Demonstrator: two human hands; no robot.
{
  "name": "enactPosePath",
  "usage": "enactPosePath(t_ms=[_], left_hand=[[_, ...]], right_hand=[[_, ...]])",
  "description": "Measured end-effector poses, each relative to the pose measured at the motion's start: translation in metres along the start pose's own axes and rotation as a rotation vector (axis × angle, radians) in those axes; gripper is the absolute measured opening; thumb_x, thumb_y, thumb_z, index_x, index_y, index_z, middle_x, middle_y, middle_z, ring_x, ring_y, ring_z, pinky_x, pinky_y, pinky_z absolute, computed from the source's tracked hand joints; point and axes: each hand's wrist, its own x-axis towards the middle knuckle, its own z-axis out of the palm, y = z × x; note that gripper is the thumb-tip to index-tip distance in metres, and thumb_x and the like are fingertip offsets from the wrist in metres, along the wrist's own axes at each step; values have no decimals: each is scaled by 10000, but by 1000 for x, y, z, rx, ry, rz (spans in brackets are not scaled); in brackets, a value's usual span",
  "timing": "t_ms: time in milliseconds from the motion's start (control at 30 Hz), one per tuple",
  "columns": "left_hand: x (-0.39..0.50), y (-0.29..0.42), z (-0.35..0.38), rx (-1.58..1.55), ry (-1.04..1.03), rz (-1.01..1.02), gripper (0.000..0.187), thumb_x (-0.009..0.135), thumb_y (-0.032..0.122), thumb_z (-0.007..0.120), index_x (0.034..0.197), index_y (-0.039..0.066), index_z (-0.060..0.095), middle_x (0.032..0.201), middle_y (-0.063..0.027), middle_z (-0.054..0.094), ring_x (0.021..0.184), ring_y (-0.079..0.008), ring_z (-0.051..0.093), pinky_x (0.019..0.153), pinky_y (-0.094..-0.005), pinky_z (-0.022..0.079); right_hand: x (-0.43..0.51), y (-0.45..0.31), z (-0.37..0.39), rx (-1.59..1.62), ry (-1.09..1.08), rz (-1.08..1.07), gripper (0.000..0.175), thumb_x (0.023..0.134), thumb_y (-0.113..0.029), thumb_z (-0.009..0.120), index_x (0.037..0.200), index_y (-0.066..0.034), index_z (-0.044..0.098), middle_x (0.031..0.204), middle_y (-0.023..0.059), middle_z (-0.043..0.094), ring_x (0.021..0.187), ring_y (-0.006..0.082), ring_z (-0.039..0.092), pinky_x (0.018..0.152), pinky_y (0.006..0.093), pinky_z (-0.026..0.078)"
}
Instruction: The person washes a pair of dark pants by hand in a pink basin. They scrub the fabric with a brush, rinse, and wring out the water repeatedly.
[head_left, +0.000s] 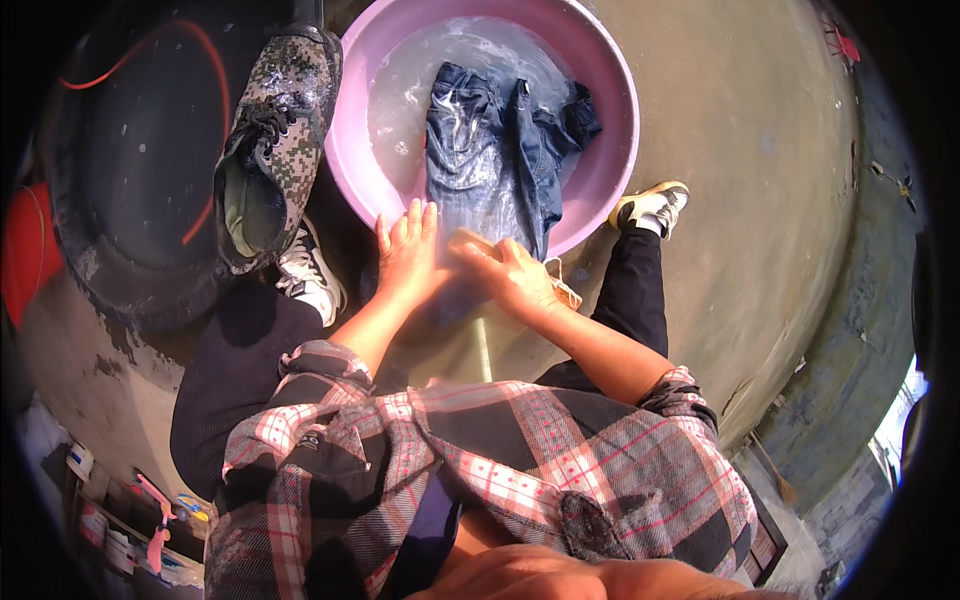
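In front of me, wet blue jeans (480, 142) lie partly in cloudy water in a pink plastic basin (626, 112). Their near part drapes over the basin's front rim. My left hand (405, 259) rests palm down by that rim, at the left edge of the cloth, its fingers extended and slightly apart. Gripped in my right hand (521, 281) is a tan block, apparently a scrub brush (471, 244), against the near part of the jeans. Its bristles, if any, are hidden.
A wet camouflage shoe (281, 142) sits left of the basin, beside a large black tub (150, 165) with an orange-red hose (225, 97). A white cord (562, 277) hangs near my right wrist. My sneakers flank the basin on the concrete floor (742, 187).
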Motion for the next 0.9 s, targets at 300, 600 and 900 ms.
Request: enactPosePath(t_ms=[300, 600, 900], left_hand=[[0, -3, 0, 21, 26, 14, 1176, 607, 472, 830, 1483, 7, 198, 1507, -139, 280, 1288, -280, 377, 1157, -547, 66], [-1, 1, 8, 49, 44, -4, 1195, 587, 481, 838, 1469, -22, 207, 1493, -139, 300, 1273, -277, 392, 1154, -550, 85], [0, 2, 11, 63, 56, 3, 1202, 574, 489, 842, 1468, -18, 220, 1475, -140, 339, 1247, -275, 415, 1155, -542, 85]], right_hand=[[112, 20, -19, 44, 527, 5, 366, 891, -168, 565, 1239, -272, 610, 928, 156, 547, 843, 348, 603, 708, 447, 519], [109, 7, -15, -10, 551, 14, 371, 860, -200, 615, 1228, -251, 612, 982, 145, 557, 872, 322, 609, 719, 424, 528], [-24, -18, 10, 97, 90, 108, 444, 824, -166, 658, 1248, -288, 615, 897, 124, 517, 817, 317, 600, 695, 431, 521]])
